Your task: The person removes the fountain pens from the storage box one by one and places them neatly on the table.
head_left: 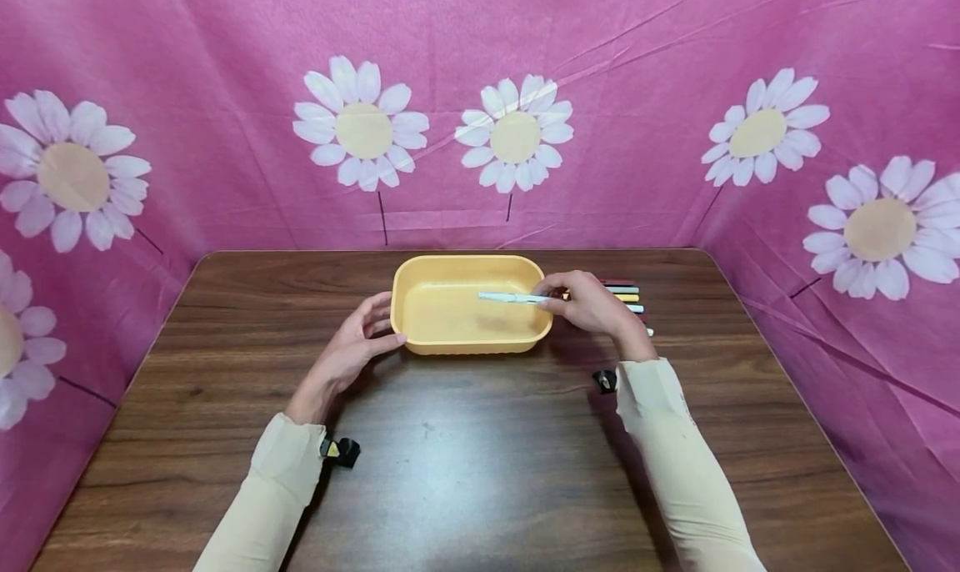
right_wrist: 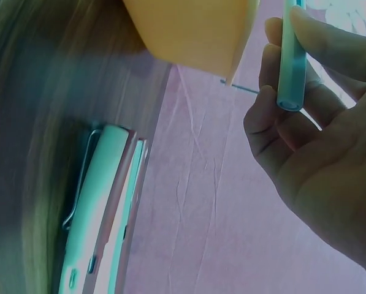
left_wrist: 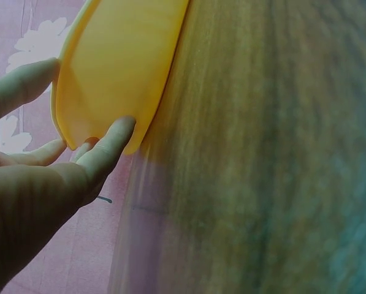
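Note:
A yellow rectangular container [head_left: 472,348] with rounded corners stands on the table, its inside bare. My left hand [head_left: 352,347] rests against its left end, thumb at the front corner and the other fingers spread along the side. In the left wrist view, the thumb [left_wrist: 115,144] touches the yellow wall. Over the container's right rim, my right hand [head_left: 585,303] pinches a pale blue pen [head_left: 502,297] between thumb and fingers. The pen points left, above the container's inside. Its blunt teal end [right_wrist: 291,92] faces the right wrist camera.
Several pens [head_left: 624,298] of different colours lie side by side right of the container, partly hidden by my right hand. A pen with a metal clip [right_wrist: 97,196] shows close up. Pink floral cloth [head_left: 442,22] hangs behind and beside the wooden table [head_left: 450,472].

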A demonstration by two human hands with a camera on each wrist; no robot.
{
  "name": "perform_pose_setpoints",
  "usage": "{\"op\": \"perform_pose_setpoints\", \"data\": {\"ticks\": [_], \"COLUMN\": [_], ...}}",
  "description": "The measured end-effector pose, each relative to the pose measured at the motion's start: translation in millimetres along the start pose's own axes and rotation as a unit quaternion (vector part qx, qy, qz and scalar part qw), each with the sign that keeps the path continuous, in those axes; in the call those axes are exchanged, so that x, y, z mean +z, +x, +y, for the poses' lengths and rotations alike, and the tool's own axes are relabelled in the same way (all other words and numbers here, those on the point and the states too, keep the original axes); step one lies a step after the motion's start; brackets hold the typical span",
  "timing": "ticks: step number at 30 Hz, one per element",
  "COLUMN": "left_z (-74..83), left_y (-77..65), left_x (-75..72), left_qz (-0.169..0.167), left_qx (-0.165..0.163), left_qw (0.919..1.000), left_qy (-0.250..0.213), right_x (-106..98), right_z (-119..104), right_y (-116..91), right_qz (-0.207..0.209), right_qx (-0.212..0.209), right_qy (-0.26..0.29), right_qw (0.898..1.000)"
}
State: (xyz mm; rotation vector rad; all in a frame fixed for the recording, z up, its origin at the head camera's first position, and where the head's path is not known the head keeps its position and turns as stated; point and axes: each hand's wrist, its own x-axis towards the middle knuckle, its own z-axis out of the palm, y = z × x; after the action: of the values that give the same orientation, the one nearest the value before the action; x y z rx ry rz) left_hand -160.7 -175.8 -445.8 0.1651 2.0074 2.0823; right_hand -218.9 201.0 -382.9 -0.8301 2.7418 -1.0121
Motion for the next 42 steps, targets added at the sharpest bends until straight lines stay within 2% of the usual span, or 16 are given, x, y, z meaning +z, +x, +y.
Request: {"op": "perform_pose_setpoints", "data": {"ticks": [9, 17, 24, 32, 42], "left_z": [0.3, 0.6, 0.2, 0.8, 2.0], "left_y": [1.1, 1.2, 0.7, 0.9, 0.1], "left_x": [1.2, -1.2, -0.8, -0.4, 0.0], "left_qz": [-0.001, 0.002, 0.001, 0.0, 0.002], "left_qx": [0.002, 0.001, -0.001, -0.001, -0.006], "left_qw": [1.0, 1.0, 1.0, 1.0, 1.0], "left_qy": [0.001, -0.001, -0.002, -0.005, -0.008], "right_x": [-10.2, -16.6, -21.0, -26.7, -36.6], "right_z": [16.2, 29.3, 39.7, 51.5, 67.2], "right_y": [-13.4, -29.4, -38.1, -47.0, -66.0], "right_qz": [0.009, -0.002, 0.013, 0.026, 0.017], "right_qx": [0.025, 0.051, 0.036, 0.052, 0.064], "right_qy": [0.02, 0.024, 0.006, -0.004, -0.016], "right_qw": [0.999, 0.998, 0.999, 0.998, 0.998]}}
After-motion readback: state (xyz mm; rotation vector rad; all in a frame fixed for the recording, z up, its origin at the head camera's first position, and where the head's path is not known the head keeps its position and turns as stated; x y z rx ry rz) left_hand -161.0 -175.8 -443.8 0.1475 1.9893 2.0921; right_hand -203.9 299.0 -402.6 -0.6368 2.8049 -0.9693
